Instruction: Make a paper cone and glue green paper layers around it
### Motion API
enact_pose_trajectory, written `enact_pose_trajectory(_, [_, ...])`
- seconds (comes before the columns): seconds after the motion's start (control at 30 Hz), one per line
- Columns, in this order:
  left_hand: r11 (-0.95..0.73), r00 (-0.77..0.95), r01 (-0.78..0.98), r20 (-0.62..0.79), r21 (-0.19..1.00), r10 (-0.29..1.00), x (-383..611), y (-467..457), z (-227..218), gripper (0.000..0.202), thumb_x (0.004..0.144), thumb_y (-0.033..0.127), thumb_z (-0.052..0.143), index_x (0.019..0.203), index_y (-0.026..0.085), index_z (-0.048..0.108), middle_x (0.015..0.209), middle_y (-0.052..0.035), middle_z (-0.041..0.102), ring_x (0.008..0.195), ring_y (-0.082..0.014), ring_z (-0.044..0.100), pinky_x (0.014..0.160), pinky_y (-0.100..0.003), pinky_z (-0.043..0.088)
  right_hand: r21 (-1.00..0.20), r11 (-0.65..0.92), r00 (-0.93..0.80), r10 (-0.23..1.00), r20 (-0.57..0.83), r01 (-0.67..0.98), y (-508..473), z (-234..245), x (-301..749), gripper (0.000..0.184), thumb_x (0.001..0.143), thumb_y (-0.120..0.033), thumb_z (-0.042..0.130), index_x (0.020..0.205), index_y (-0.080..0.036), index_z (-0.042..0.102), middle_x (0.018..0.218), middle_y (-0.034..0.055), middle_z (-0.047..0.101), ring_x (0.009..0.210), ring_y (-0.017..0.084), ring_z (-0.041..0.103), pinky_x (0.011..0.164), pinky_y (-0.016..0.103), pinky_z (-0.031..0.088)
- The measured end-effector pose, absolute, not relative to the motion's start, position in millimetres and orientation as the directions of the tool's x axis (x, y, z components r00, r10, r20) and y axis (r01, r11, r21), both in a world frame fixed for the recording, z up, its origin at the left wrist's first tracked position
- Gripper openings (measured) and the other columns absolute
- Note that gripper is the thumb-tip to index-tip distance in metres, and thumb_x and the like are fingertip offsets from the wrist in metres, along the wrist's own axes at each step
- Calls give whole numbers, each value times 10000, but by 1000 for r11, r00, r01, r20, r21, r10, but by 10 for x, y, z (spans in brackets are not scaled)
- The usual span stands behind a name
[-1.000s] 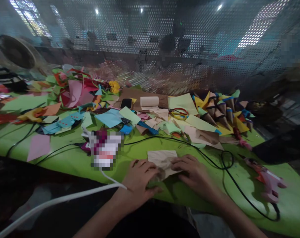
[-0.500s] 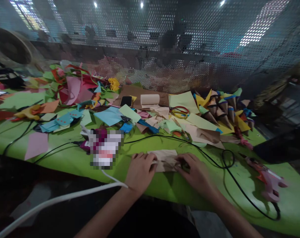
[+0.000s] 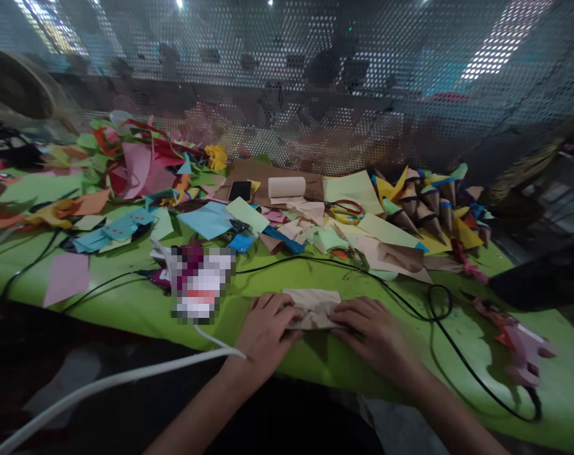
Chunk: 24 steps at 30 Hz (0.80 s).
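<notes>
A small beige sheet of paper (image 3: 314, 303), creased across its lower half, lies near the front edge of the green table. My left hand (image 3: 268, 332) grips its left end, with the fingers over the top and the thumb along the near edge. At the right end, my right hand (image 3: 371, 330) grips it the same way, fingers bent over the paper and thumb below. The undersides of both hands are hidden.
A pink glue gun (image 3: 524, 347) lies at right, its black cable (image 3: 405, 303) looping behind my hands. Scissors (image 3: 346, 212), a paper roll (image 3: 287, 188), a phone (image 3: 240, 191), paper scraps (image 3: 206, 219) and paper cones (image 3: 429, 221) crowd the back. A white cord (image 3: 126, 377) crosses at left.
My fingers have come down over the paper's ends, and the thumbs have shifted to its near edge. The paper's lower half looks more folded and creased. The view has shifted slightly.
</notes>
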<state>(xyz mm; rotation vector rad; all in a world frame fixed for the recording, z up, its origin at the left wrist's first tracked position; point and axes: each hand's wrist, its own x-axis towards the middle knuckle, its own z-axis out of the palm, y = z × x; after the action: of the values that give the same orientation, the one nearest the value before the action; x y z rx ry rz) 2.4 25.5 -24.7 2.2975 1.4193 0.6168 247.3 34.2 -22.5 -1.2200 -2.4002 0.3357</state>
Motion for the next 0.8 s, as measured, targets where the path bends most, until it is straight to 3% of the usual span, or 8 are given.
enact_pose_trajectory(0.1, [-405,383,750,157,523,910,35,301,-244,38,879,204,641,877,211,678,992,-33,670,987,-237,550,852,-387,411,-485,516,-472,854,221,706,372,-229,2457,147,941,-243,576,886,-224,711,890,50,705,843,220,620,746,350,444])
enact_pose_trajectory(0.17, [-371,356,771,133,518,925,61,334,-237,92,904,224,607,836,203,664,920,-28,677,939,-234,558,820,-383,406,-530,449,-433,886,164,719,400,-234,2444,199,952,-267,546,833,-213,697,835,49,681,812,214,613,716,331,452])
enact_pose_trajectory(0.3, [-305,285,808,120,504,951,129,377,-237,73,898,191,602,956,222,633,945,-15,685,934,-242,559,826,-401,386,-516,364,-343,929,141,775,448,-276,2409,102,914,-225,572,900,-207,671,870,49,681,823,223,618,711,329,458])
enact_pose_trajectory(0.37, [-302,269,828,139,471,953,148,378,-247,128,891,163,597,1000,226,621,998,-26,667,959,-250,546,827,-403,384,-484,376,-327,926,187,790,455,-296,2395,117,888,-175,584,970,-208,660,935,59,688,866,236,617,737,341,461])
enact_pose_trajectory(0.57, [-358,325,828,151,431,934,85,315,-272,129,885,142,593,954,239,641,1008,-22,634,975,-234,540,837,-391,374,-435,536,-486,843,232,723,412,-247,2415,94,912,-210,586,919,-227,679,927,62,676,865,225,601,757,348,451])
enact_pose_trajectory(0.7, [-386,358,799,150,461,922,39,320,-244,126,840,240,688,957,229,642,1029,-23,643,1005,-242,541,847,-394,369,-434,527,-490,848,203,731,438,-243,2436,68,897,-235,615,901,-232,682,911,60,682,855,224,607,750,345,449])
enact_pose_trajectory(0.8, [-360,346,813,119,457,931,50,393,-207,25,887,239,635,879,224,653,970,-14,665,979,-231,554,835,-383,369,-479,466,-447,880,162,744,514,-264,2426,131,925,-245,572,856,-228,681,862,48,678,826,211,612,729,324,452])
